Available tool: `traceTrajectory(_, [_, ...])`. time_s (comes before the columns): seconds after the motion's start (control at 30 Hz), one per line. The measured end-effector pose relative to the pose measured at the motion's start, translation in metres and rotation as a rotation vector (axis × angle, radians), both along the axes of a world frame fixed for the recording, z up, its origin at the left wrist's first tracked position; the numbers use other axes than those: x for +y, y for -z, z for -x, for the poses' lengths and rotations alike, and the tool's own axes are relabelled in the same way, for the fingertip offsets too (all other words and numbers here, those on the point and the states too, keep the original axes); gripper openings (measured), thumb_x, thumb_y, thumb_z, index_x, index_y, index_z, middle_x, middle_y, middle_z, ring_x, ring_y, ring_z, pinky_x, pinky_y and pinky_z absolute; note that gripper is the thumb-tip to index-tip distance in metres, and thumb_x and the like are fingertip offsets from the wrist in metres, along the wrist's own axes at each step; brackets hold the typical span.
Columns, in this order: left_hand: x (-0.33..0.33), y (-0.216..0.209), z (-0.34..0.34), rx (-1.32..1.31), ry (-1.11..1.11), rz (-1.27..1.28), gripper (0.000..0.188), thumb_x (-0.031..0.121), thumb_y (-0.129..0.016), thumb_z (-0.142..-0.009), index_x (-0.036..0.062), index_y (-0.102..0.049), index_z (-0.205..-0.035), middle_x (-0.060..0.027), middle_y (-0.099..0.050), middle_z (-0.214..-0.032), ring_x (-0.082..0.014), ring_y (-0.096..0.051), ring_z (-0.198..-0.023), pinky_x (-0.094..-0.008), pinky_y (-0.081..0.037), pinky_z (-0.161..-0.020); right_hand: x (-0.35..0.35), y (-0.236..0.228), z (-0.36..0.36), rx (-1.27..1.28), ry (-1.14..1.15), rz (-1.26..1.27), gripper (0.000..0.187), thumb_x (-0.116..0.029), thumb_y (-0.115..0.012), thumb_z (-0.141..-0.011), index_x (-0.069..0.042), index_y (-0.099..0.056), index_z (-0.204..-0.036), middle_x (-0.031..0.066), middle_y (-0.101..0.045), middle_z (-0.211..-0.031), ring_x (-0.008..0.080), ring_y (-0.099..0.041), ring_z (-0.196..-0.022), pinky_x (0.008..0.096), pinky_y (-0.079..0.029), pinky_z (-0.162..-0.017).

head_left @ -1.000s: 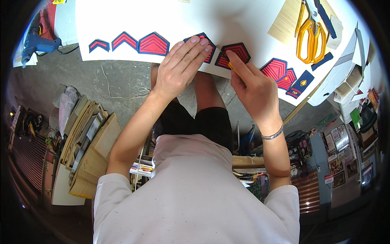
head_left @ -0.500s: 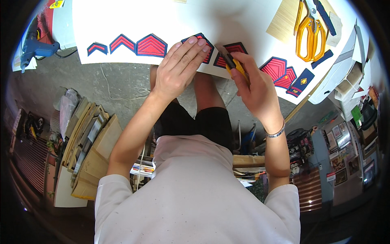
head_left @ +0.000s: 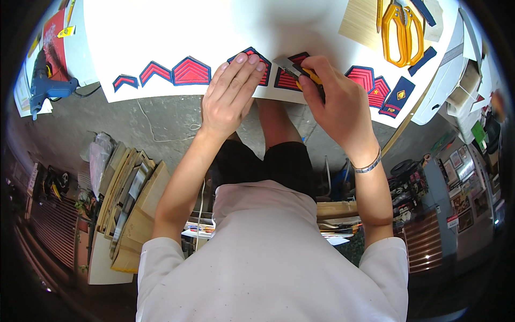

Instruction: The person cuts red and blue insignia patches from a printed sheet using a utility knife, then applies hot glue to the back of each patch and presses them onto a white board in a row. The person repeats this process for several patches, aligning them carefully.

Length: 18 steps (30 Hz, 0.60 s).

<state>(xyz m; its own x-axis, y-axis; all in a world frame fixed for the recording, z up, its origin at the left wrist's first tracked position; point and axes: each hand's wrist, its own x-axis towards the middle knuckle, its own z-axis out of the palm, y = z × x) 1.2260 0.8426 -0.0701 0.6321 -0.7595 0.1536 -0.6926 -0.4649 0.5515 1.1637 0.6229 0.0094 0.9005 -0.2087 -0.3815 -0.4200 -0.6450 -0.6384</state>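
Observation:
My left hand (head_left: 232, 88) lies flat, fingers stretched out, over a red and navy chevron patch (head_left: 265, 76) and covers much of it. In my right hand (head_left: 338, 99) is a yellow and black utility knife (head_left: 311, 76), its blade pointing up and left. Under the knife lies a second red and navy patch (head_left: 284, 81), partly hidden by the blade and my fingers. Further left, a row holds a small chevron patch (head_left: 125, 81), a larger one (head_left: 155, 72) and a wide striped patch (head_left: 191, 72). All rest along the near edge of a white board (head_left: 214, 21).
Right of my hand lie a striped patch (head_left: 360, 78), a starred patch (head_left: 379, 92) and a navy patch (head_left: 398, 97). Orange-handled scissors (head_left: 402, 35) rest on a wooden piece (head_left: 357, 24). A blue glue gun (head_left: 51, 86) stands far left. Flat boards (head_left: 129, 209) lean below left.
The utility knife has shifted slightly left over the patch, and more of its blade shows. My left hand stays on its patch. The whole view has shifted a little.

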Motion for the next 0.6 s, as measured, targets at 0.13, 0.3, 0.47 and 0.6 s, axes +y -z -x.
traceTrajectory(0.13, [0.0009, 0.0004, 0.0005, -0.004, 0.002, -0.002, 0.043, 0.004, -0.068, -0.081, 0.0024, -0.073, -0.124, -0.0111, -0.068, -0.134, -0.0277, -0.058, -0.134, -0.0448, -0.043, -0.112, 0.0002, 0.0017, -0.0005, 0.006, -0.018, 0.005, 0.017, -0.012, -0.066, -0.097, -0.007, -0.06, -0.112, 0.0145, -0.071, -0.088, 0.0325, -0.071, -0.074, 0.0376, -0.053, -0.064])
traceTrajectory(0.3, [0.0011, 0.0012, 0.0007, -0.006, 0.0, -0.002, 0.043, 0.004, -0.068, -0.082, 0.0027, -0.073, -0.125, -0.0112, -0.068, -0.135, -0.0278, -0.058, -0.134, -0.045, -0.044, -0.112, 0.0017, 0.0031, -0.0009, 0.001, -0.005, -0.008, 0.017, -0.012, -0.066, -0.097, -0.007, -0.06, -0.112, 0.0145, -0.072, -0.09, 0.0334, -0.071, -0.075, 0.0388, -0.054, -0.065])
traceTrajectory(0.47, [0.0008, 0.0008, 0.0009, 0.0, 0.0, 0.003, 0.043, 0.004, -0.069, -0.082, 0.0028, -0.073, -0.124, -0.0112, -0.068, -0.134, -0.0279, -0.058, -0.134, -0.0448, -0.044, -0.112, 0.0028, 0.0034, -0.0013, 0.009, -0.004, -0.005, 0.017, -0.012, -0.066, -0.097, -0.008, -0.06, -0.112, 0.015, -0.072, -0.091, 0.0345, -0.071, -0.076, 0.0389, -0.054, -0.065])
traceTrajectory(0.6, [0.0004, 0.0008, 0.0003, 0.0, 0.001, 0.019, 0.043, 0.004, -0.069, -0.081, 0.0025, -0.073, -0.124, -0.0112, -0.069, -0.134, -0.0276, -0.058, -0.134, -0.0445, -0.043, -0.112, 0.0027, 0.004, -0.0014, -0.002, -0.012, 0.019, 0.016, -0.015, -0.065, -0.096, -0.009, -0.059, -0.11, 0.0123, -0.071, -0.088, 0.0345, -0.07, -0.074, 0.041, -0.056, -0.063])
